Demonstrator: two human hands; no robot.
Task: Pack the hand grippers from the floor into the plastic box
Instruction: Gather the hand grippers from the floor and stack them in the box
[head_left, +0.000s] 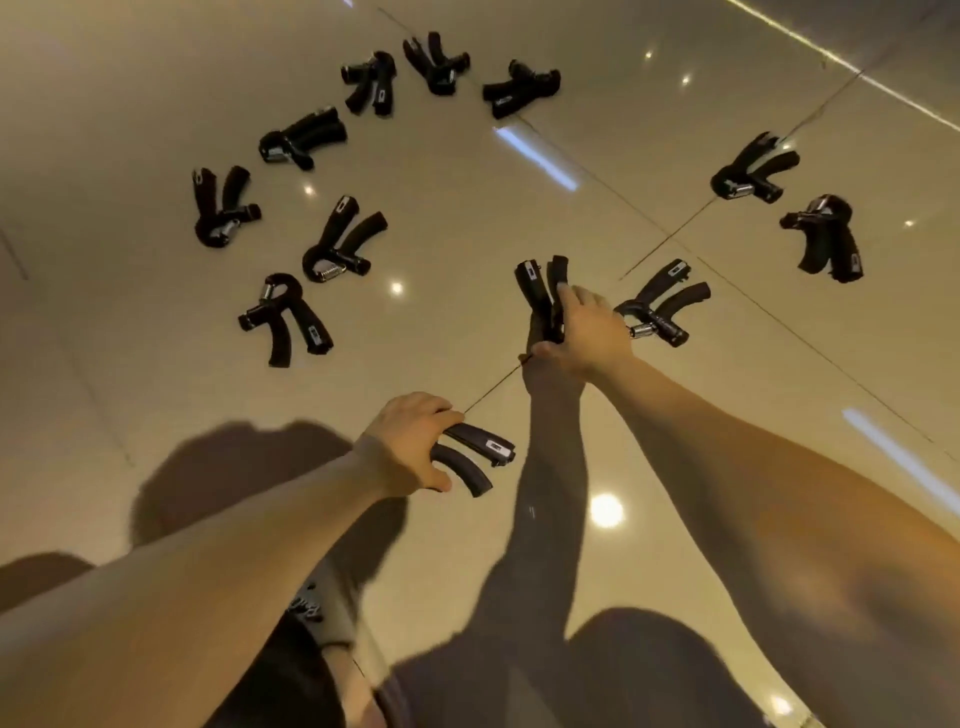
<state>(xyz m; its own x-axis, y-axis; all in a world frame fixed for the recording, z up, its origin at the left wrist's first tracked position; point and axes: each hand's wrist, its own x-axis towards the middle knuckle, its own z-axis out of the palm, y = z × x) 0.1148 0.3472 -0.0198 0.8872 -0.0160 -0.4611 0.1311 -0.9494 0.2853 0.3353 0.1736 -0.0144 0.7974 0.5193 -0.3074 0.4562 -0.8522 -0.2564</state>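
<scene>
Our left hand (410, 441) hides the spring end of its hand gripper (478, 440); our right hand (582, 332) covers the base of a second hand gripper (535, 288). The small handle labels (493, 446) are too blurred to read.

Ten black hand grippers (340, 244) with steel springs lie flat and apart on the glossy tiled floor (156, 364), handles splayed. The right hand (582, 332) grips an eleventh gripper (537, 288). The left hand (410, 441) holds a twelfth gripper (475, 454).
</scene>
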